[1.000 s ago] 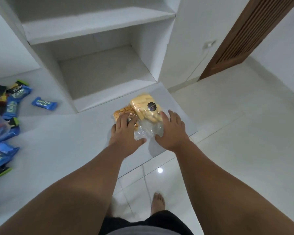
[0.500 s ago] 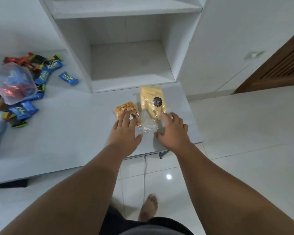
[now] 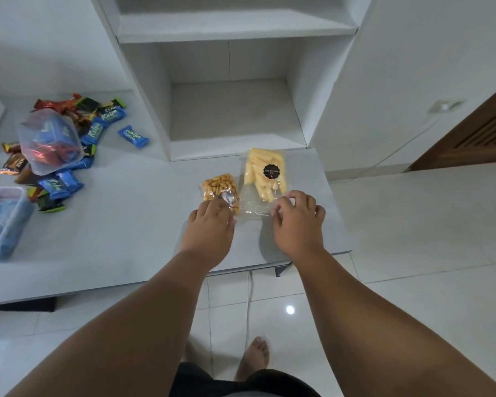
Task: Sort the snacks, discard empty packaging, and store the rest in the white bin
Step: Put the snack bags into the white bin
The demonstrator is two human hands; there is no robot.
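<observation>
Clear, crinkly plastic is under both hands: your right hand (image 3: 297, 222) pinches the empty near end of the yellow-stick pouch (image 3: 265, 174), and your left hand (image 3: 209, 227) curls its fingers over the orange nut bag (image 3: 218, 187) on the grey tabletop (image 3: 126, 224). Both look full, so lift them together towards the bin.

Open counter (image 3: 132, 219) between candy pile (image 3: 59, 186) and orange snack bag (image 3: 218, 189), shelf niche (image 3: 235, 110) behind yellow bag (image 3: 265, 173), bin (image 3: 3, 222) far left.

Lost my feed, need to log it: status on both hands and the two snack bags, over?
Left hand grips near end of orange snack bag. Right hand pinches clear end of yellow stick bag. Both bags on table, nothing blocking.
</observation>
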